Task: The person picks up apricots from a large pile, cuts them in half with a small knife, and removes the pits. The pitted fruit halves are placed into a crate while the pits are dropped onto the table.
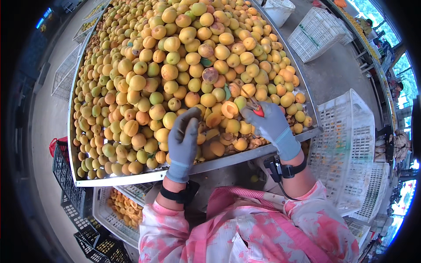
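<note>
Both my hands wear grey gloves over the near edge of a metal-rimmed table (127, 179) heaped with yellow-orange apricots (169, 72). My left hand (182, 139) is held over the front of the heap, its fingers curved and thumb apart, with nothing visible between them. In my right hand (271, 124) is a small red-handled knife (258, 111), its thin blade pointing up and away over the fruit. Between the hands rests a halved apricot (229, 109) with its orange inside showing. Torn, brownish fruit pieces (255, 143) gather along the rim beside my right hand.
Below the table's front left, a white crate (103, 202) holds apricot halves (125, 208). Black crates (70, 175) stand at the left. White crates (340, 144) are stacked close on the right, with another white crate stack (316, 34) and a white bucket (279, 11) farther back.
</note>
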Demonstrator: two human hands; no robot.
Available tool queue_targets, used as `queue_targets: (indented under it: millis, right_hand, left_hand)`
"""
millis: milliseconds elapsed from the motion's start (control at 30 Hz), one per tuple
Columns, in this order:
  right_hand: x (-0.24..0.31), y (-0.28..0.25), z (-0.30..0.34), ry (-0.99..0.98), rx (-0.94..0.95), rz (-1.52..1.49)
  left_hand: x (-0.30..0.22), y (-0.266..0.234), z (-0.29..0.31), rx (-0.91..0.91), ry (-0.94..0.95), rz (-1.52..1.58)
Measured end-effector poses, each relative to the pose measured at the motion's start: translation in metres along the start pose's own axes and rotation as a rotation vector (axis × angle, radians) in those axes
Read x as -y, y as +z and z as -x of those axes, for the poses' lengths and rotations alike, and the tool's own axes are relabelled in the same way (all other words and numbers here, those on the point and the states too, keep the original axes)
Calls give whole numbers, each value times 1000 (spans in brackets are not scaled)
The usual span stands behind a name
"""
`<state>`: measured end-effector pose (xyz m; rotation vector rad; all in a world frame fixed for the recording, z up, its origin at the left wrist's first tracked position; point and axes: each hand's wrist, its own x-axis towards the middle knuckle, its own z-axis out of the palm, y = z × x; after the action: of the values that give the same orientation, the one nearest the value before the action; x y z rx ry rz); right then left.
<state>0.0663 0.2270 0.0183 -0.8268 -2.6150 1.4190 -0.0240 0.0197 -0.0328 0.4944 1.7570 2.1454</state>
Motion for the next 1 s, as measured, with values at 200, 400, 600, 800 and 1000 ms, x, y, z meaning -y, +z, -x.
queue_targets:
  millis: [200, 400, 600, 800, 1000]
  right_hand:
    - [2, 52, 20, -265, 259, 98]
    - [14, 86, 25, -188, 457, 130]
    - [17, 102, 21, -117, 558, 338]
    - [7, 102, 19, -267, 465, 539]
    - [15, 99, 18, -256, 529, 583]
  left_hand:
    - [-12, -35, -3, -338, -21, 64]
    - [-14, -57, 7, -464, 22, 149]
    - [-13, -76, 11, -507, -22, 218]
    - [-19, -86, 13, -525, -44, 388]
    - [-21, -85, 14, -533, -52, 422]
